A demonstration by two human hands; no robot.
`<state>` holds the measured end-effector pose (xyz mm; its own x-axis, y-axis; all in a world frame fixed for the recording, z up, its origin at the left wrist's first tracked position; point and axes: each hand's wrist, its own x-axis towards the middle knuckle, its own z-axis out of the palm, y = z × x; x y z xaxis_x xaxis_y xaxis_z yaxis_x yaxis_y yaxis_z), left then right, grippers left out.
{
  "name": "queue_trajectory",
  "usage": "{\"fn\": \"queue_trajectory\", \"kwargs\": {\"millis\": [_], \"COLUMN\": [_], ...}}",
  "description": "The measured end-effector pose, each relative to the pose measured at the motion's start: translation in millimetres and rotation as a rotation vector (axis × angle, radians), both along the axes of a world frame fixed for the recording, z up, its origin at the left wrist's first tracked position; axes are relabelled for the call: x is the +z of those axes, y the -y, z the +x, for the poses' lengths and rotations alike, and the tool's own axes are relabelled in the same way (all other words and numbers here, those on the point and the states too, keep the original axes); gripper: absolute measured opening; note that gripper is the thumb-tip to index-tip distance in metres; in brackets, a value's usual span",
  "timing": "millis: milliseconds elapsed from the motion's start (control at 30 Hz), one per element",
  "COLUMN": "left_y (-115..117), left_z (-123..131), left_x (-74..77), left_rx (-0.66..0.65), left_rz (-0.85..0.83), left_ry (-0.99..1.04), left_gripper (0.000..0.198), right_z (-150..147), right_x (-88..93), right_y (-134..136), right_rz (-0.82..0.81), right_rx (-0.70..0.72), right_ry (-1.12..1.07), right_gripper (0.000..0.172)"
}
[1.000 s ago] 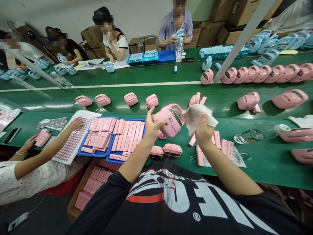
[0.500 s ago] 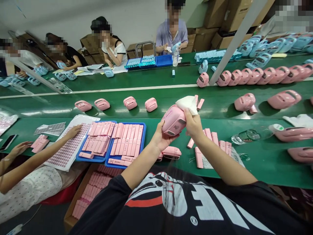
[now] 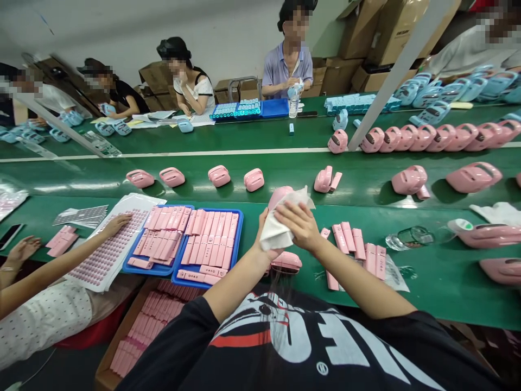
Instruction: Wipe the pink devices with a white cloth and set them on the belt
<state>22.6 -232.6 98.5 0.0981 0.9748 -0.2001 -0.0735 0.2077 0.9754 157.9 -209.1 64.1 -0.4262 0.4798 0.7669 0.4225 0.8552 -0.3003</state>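
The fingers of my right hand [image 3: 299, 222] lie close together over a white cloth [image 3: 277, 228], clamping it against a pink case [image 3: 280, 194]; my left hand [image 3: 262, 232] is clasped round that case from the left, its fingertips hidden; the case is held up above the desk [image 3: 451, 293], mostly covered, only its top showing; I judge it light and stiff, its glossy shell apt to slip or scuff, so a broad hold round the body suits; the cloth should be limp; half a second ago the printed side showed with the cloth up at one corner, whereas now the cloth spreads across it; another shell [image 3: 287, 262] lies just below my hands, pink sticks [image 3: 359, 243] to the right.
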Motion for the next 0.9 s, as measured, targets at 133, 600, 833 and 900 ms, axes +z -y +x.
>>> {"fn": "queue_trajectory", "kwargs": {"millis": [133, 600, 833, 900], "left_y": [-10.1, -185.0, -231.0, -233.4], "left_z": [-1.7, -55.4, -12.7, -2.9], "left_x": [-7.8, -84.1, -154.0, -167.7], "left_rx": [0.036, 0.292, 0.362, 0.400], "left_rz": [-0.274, -0.062, -0.019, -0.020], "left_ry": [0.223, -0.330, -0.608, -0.674], "left_gripper": [0.058, 0.037, 0.039, 0.041], "right_z": [13.2, 106.9, 73.1, 79.7], "right_x": [-7.9, -147.9, -176.1, -172.5], "right_y": [-25.5, 30.1, 27.6, 21.9], "right_rz": [-0.183, -1.251, -1.346, -1.349], "right_rx": [-0.152, -0.696, -0.827, -0.790], "right_ry": [-0.128, 0.431, 0.524, 0.471], "right_gripper": [0.041, 0.036, 0.050, 0.050]}}
